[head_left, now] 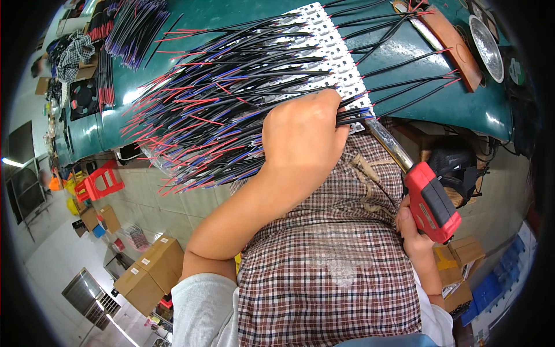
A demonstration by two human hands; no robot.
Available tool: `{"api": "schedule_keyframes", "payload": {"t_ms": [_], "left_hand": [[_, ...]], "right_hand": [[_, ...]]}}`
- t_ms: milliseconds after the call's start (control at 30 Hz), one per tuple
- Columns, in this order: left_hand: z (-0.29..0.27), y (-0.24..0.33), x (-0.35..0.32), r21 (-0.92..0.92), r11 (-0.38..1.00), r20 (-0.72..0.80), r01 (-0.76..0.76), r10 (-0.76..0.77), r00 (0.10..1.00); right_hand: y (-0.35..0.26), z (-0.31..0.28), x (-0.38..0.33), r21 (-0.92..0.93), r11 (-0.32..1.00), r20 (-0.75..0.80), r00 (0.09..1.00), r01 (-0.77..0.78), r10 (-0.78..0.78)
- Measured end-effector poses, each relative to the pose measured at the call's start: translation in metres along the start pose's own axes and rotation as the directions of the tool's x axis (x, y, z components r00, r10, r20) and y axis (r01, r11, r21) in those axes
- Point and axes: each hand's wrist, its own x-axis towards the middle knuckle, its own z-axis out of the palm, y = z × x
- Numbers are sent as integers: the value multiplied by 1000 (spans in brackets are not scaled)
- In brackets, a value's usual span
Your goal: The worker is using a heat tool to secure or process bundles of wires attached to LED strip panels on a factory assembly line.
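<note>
A white panel of small boards (pixel 351 68) with dark square parts lies across the table's near edge. Many black wires (pixel 214 104) with red and blue ends fan out from it to the left; a few more stick out to the right. My left hand (pixel 303 130) is closed at the panel's near end, pinching a black wire whose end shows beside the fingers. In my right hand (pixel 411 228) is a red and black soldering gun (pixel 430 202). Its metal barrel points up and left, with the tip at the panel's near right corner, close to my left fingers.
Behind the panel spreads the green table (pixel 393 43). Bundles of wire (pixel 136 29) lie at its far left. On the right are a brown wooden piece (pixel 457 52) and a silver metal dish (pixel 485 47). Cardboard boxes (pixel 151 269) and a red stool (pixel 104 180) stand on the floor at left.
</note>
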Motion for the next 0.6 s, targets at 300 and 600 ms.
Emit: {"api": "schedule_keyframes", "payload": {"t_ms": [300,600], "left_hand": [[-1,5,5,41,999,34,-18,17,999],[-5,8,9,66,998,95,-5,-2,995]], "right_hand": [[-12,4,2,-31,999,-40,999,-10,9],[-1,-1,-10,10,997,-36,997,-72,72]]}}
